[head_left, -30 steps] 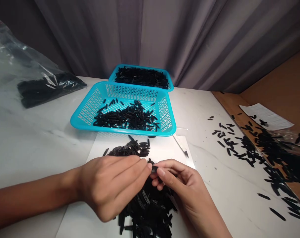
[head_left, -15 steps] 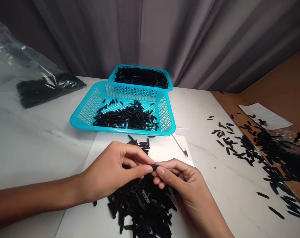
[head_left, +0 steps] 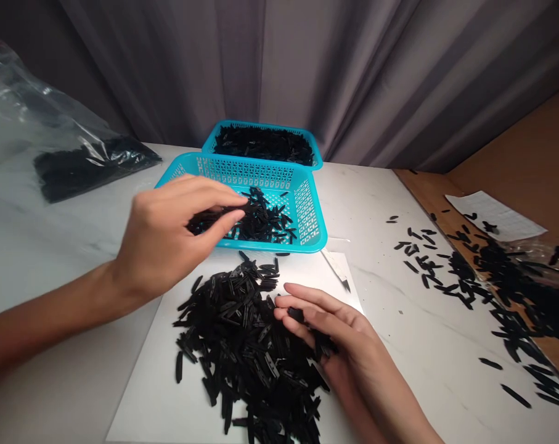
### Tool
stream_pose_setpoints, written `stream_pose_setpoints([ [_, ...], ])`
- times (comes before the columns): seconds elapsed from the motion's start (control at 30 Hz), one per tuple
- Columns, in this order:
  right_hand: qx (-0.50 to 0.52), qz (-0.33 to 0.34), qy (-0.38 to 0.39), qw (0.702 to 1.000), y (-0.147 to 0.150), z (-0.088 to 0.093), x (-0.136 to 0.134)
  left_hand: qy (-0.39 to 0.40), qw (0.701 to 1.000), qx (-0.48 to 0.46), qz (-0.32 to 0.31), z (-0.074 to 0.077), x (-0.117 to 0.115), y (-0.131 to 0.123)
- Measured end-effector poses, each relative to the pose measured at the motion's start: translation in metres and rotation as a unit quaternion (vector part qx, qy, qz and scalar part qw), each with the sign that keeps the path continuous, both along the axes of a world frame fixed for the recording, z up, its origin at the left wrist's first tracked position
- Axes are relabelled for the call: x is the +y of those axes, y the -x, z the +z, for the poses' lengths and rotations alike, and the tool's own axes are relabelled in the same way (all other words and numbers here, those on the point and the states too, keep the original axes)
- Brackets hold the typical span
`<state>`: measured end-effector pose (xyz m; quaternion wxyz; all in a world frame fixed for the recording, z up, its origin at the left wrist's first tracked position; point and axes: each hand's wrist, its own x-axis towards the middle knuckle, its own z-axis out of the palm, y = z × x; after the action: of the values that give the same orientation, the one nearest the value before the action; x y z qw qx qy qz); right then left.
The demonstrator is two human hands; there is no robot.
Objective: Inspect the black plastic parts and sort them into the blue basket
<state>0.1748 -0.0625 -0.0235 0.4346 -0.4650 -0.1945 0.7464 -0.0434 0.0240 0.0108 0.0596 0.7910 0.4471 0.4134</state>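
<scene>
The left hand [head_left: 182,231] hovers over the left edge of the front blue basket [head_left: 279,246], thumb parted from the fingertips. The right hand [head_left: 353,333] curls around several black pieces [head_left: 296,314], their number hard to make out under the thumb. It sits beside the pile [head_left: 246,357] on the white sheet [head_left: 145,382]. Bare sheet separates it from the basket's front rim; a broad table [head_left: 362,203] strip stretches rightward toward scattered pieces [head_left: 427,259].
</scene>
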Motion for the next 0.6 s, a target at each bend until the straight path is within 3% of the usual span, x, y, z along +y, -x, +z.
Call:
stream_pose_setpoints([
  [0.07,0.012,0.000,-0.001,1.000,0.000,-0.001,0.000,-0.042,0.997,0.061,-0.007,-0.004,0.002,0.002],
  [0.13,0.015,0.013,-0.007,1.000,0.000,-0.001,-0.001,-0.037,0.990,0.091,-0.100,-0.011,-0.007,-0.002],
  [0.2,0.022,0.034,-0.022,0.999,0.001,-0.002,-0.002,0.024,0.967,0.110,-0.229,-0.019,-0.020,-0.009],
  [0.27,0.031,0.051,-0.035,0.998,0.002,-0.002,-0.003,0.068,0.953,0.104,-0.278,-0.027,-0.033,-0.015],
  [0.5,0.047,0.069,-0.047,0.995,0.004,-0.003,-0.003,0.129,0.950,0.035,-0.283,-0.038,-0.041,-0.018],
  [0.6,0.057,0.062,-0.044,0.995,0.004,-0.004,-0.003,0.108,0.949,0.064,-0.290,-0.036,-0.039,-0.018],
])
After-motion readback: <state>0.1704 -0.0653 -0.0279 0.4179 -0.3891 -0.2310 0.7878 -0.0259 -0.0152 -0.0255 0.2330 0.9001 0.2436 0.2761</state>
